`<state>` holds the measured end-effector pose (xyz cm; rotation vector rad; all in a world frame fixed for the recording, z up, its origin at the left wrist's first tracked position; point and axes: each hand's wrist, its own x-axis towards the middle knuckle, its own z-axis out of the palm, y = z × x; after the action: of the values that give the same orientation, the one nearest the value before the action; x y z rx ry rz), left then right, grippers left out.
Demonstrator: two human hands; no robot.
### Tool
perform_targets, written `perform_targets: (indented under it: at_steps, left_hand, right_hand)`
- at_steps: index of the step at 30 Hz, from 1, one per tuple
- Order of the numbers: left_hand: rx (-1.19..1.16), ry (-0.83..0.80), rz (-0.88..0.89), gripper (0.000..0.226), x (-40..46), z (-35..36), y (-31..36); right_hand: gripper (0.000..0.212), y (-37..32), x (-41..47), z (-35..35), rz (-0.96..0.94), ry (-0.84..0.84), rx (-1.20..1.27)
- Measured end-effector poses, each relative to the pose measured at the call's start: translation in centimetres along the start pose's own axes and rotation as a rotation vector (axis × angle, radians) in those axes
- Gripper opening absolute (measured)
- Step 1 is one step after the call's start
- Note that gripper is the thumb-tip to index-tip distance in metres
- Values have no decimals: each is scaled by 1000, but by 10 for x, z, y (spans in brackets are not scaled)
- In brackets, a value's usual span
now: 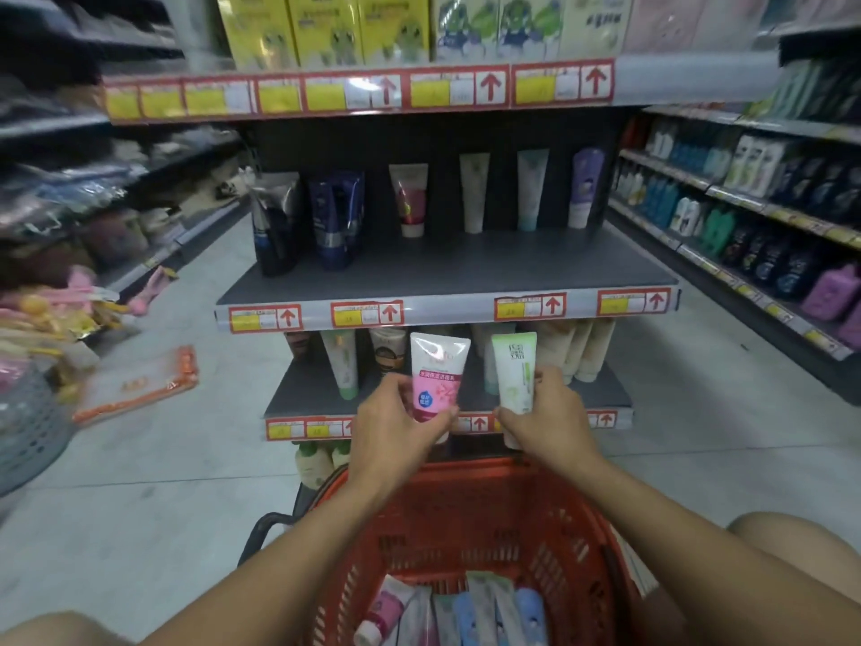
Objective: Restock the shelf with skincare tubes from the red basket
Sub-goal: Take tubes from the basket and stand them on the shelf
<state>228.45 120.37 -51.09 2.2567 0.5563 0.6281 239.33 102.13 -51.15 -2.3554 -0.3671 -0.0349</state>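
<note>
Both hands loaded: my left hand [396, 424] pinches a pink tube [435, 377] around its lower half, thumb on the front, fingers behind; my right hand [543, 412] grips a green tube [515, 373] the same way. Both tubes upright, crimped end up, side by side but apart, held in front of the lower shelf [307, 398] edge. Red basket [466, 515] sits right below my forearms, more tubes lying in its near end: pink, white, blue, pale green. Lower shelf has tubes standing along the back, cap down. Middle shelf [447, 272] carries a sparse back row: dark blue packs at left, then a pink tube, a cream one, a teal-white one, a purple one, well spaced. Top shelf holds yellow and green boxes. Orange packet [140, 384] lies on the floor at left.
</note>
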Motion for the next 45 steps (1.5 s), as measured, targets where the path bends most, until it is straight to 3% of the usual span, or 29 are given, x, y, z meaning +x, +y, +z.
perform_targets:
  at_steps: [8,18,25,35,40,45]
  left_hand:
    - [-56,101,84,56,46,-31,60]
    - [6,174,151,66,112,-44,80]
    - [-28,252,109,67,154,-41,94]
    - [7,231,33,63,183,-16,78]
    - [123,295,20,89,178,-12,74]
    - [232,228,25,66,188,-12,73]
  right_hand:
    - [71,-50,37,-43,-88,117,77]
    - [71,-88,98,-70,-172,179,137]
    - [71,-102,142,-64,-188,253,163]
    - [73,-101,167,-43,-195,239,130]
    - [84,-97,165,-40,-161,242,99]
    - [50,-91,170,-36,-120,153,-109]
